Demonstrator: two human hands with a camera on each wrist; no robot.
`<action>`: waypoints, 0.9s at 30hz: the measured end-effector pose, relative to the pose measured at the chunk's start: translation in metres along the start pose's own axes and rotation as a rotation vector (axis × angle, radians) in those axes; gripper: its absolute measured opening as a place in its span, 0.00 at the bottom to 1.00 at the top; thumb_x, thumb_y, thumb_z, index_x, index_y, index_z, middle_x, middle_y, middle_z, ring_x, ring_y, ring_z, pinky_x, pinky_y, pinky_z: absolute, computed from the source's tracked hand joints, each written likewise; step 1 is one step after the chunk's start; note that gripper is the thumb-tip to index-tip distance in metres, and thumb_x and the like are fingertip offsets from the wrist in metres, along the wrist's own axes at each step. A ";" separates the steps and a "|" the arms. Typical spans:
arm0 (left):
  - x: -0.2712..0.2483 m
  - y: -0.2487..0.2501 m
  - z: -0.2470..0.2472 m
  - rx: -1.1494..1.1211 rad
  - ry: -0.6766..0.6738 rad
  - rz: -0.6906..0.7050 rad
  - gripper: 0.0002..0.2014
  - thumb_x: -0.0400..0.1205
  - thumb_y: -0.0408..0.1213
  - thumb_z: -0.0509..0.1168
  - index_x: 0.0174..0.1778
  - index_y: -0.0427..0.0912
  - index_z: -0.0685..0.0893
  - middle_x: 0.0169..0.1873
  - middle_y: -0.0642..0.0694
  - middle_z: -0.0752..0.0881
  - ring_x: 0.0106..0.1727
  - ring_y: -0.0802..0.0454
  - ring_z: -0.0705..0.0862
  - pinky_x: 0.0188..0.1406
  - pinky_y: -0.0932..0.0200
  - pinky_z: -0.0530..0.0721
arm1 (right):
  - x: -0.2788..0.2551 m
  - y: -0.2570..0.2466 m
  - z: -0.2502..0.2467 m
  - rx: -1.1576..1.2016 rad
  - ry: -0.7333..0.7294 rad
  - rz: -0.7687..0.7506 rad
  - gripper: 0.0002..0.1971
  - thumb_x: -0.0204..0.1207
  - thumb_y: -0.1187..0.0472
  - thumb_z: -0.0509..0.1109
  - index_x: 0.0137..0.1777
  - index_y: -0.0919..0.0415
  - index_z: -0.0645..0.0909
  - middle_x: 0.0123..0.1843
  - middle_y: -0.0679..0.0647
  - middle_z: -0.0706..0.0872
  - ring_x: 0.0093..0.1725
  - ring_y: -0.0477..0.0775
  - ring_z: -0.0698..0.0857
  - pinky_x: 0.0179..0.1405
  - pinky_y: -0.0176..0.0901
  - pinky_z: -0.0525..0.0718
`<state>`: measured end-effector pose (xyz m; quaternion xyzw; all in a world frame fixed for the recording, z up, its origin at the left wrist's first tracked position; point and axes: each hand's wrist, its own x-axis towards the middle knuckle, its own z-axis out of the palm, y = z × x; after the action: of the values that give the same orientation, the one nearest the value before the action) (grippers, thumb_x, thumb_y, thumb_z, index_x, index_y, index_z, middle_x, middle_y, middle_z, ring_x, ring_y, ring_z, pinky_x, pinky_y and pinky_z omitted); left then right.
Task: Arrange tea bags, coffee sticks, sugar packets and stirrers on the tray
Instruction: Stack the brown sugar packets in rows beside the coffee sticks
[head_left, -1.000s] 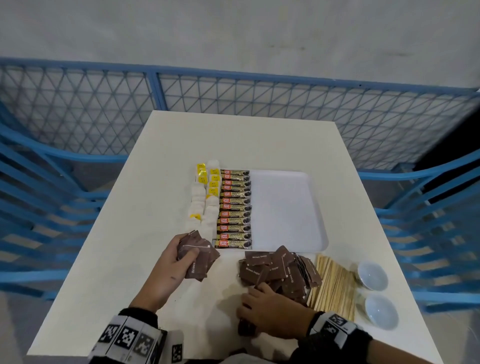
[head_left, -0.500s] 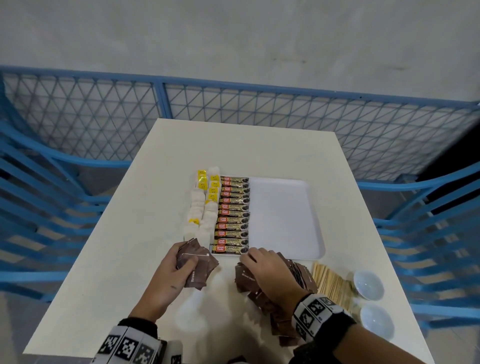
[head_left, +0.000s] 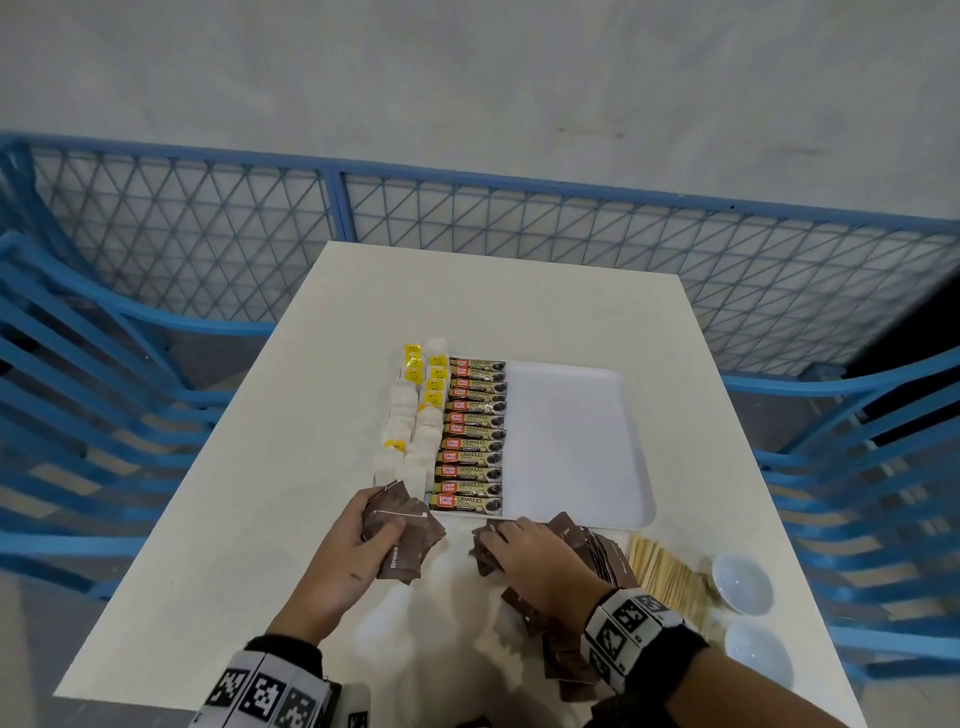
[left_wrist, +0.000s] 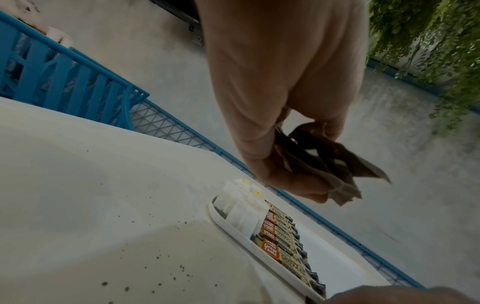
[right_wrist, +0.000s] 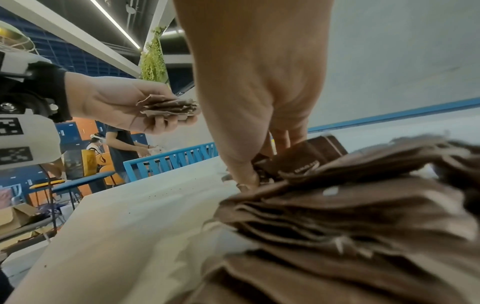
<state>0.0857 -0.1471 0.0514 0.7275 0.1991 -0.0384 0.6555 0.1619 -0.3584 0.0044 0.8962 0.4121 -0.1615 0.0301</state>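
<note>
Gripping flat brown paper sugar packets (head_left: 402, 540), left hand (head_left: 348, 556).

Matt brown paper sugar packets (head_left: 597, 545); glossy foil coffee sticks (head_left: 475, 431); smooth white plastic tray (head_left: 571, 441); pale wooden stirrers (head_left: 662, 574); smooth matt bench (head_left: 234, 519).

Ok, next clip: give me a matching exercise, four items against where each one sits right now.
Items:
1. coffee sticks
2. wooden stirrers
3. fanned brown sugar packets
4. white bowls

Places:
A. held in the left hand
B. table's near right corner
C. in a row on the tray
D. on the table between packet pile and bowls

Pairs: 1-C, 2-D, 3-A, 4-B
</note>
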 end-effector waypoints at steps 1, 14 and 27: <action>0.000 0.000 0.000 0.001 -0.002 -0.001 0.12 0.84 0.30 0.60 0.60 0.48 0.76 0.52 0.49 0.86 0.42 0.64 0.87 0.35 0.69 0.83 | 0.001 0.000 -0.002 -0.008 -0.001 0.000 0.22 0.82 0.65 0.56 0.75 0.64 0.63 0.70 0.63 0.74 0.67 0.64 0.73 0.66 0.54 0.73; 0.011 0.001 0.003 -0.046 0.041 0.033 0.12 0.83 0.29 0.61 0.61 0.45 0.77 0.53 0.44 0.86 0.50 0.46 0.87 0.33 0.64 0.85 | -0.010 0.009 -0.055 1.233 0.327 0.338 0.08 0.78 0.60 0.67 0.56 0.55 0.77 0.51 0.53 0.87 0.48 0.50 0.87 0.51 0.42 0.85; 0.022 0.042 0.042 -0.363 -0.106 0.001 0.22 0.87 0.49 0.47 0.59 0.45 0.84 0.48 0.37 0.90 0.45 0.40 0.88 0.37 0.51 0.86 | 0.008 -0.012 -0.073 1.761 0.257 0.254 0.10 0.83 0.64 0.60 0.60 0.54 0.77 0.60 0.60 0.84 0.55 0.53 0.86 0.60 0.46 0.83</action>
<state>0.1286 -0.1854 0.0780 0.5941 0.1674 -0.0399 0.7857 0.1770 -0.3308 0.0714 0.6446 0.0370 -0.3131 -0.6965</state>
